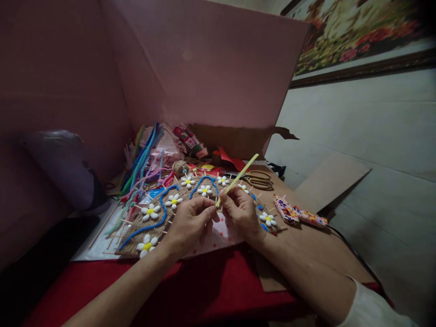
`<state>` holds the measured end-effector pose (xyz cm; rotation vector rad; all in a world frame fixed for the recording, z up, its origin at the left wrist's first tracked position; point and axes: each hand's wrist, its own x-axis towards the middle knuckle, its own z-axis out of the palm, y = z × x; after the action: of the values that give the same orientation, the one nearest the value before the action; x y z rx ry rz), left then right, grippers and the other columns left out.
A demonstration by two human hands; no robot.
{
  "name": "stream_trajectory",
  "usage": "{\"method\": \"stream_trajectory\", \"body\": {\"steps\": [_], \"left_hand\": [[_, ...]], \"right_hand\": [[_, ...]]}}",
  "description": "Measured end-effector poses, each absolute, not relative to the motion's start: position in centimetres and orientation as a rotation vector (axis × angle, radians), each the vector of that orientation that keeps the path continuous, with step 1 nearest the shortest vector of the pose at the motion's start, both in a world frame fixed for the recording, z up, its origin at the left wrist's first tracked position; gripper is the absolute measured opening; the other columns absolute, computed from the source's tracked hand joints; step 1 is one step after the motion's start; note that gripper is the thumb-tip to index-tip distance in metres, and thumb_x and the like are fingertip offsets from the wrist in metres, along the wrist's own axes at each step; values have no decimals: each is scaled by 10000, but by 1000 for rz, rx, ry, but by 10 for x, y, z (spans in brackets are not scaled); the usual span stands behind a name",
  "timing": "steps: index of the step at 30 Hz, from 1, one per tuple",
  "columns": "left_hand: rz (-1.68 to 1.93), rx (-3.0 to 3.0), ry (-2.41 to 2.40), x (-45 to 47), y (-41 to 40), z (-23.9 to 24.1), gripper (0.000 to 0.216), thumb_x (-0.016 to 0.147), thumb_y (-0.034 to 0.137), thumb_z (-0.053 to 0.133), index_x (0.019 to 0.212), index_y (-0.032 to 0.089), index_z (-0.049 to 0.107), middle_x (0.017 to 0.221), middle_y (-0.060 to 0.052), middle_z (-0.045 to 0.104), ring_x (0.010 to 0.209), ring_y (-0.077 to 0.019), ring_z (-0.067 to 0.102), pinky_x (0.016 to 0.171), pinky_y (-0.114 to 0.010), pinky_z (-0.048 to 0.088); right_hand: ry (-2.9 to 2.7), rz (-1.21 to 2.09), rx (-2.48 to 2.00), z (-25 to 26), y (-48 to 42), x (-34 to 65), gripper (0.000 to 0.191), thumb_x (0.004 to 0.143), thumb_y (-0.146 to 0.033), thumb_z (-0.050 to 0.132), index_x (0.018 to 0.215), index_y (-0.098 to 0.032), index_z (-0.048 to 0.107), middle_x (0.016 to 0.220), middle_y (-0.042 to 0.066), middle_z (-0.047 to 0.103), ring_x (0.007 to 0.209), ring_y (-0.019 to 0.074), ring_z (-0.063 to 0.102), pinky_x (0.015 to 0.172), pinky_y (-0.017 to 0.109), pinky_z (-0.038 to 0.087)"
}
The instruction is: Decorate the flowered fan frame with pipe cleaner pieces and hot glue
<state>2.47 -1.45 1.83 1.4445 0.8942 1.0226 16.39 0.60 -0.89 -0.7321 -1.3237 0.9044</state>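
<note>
Between the thumb and fingers of my right hand [241, 213] is a pale yellow pipe cleaner [242, 171], its long end slanting up and to the right. My left hand [192, 222] pinches at its lower tip, the fingers closed. Both hands are over the inner side of an arch-shaped craft piece [134, 238] wound with twine. White flowers with yellow centres [150, 211] dot the arch, and a wavy blue pipe cleaner [160, 222] runs along it. Short wooden sticks poke out around its edge. My hands hide part of the arch's middle.
A flower-patterned glue gun [293, 213] with a black cord lies on cardboard at right. Behind the arch are gold-handled scissors [260, 180], a twine ball [180, 168] and a bundle of coloured pipe cleaners [145, 154]. Pink panels [204, 68] stand at the back.
</note>
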Motion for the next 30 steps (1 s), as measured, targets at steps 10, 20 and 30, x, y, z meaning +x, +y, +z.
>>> {"method": "stream_trajectory", "body": {"steps": [10,20,30], "left_hand": [[1052,1505,881,24,-11,16,267,800,380,561,679,142,558,407,36,510,280,-65,422,284,-160,305],[1019,1477,855,23,-14,22,256,776,353,591,661,126,560,407,36,510,287,-61,432,293,-156,324],[1070,1431,872,26,-13,16,269,754,377,601,639,141,544,404,45,497,277,-60,412,284,-166,336]], "right_hand": [[-1280,986,-607,-6,5,162,164,722,-269,690,739,-186,550,679,-37,505,468,59,429,407,193,338],[-1226,1261,-502,-8,10,165,183,722,-260,703,737,-184,538,679,-44,536,470,64,471,436,200,374],[-1304,1053,-497,-8,8,163,144,729,-225,691,715,-189,553,711,-31,532,496,73,473,438,209,387]]}}
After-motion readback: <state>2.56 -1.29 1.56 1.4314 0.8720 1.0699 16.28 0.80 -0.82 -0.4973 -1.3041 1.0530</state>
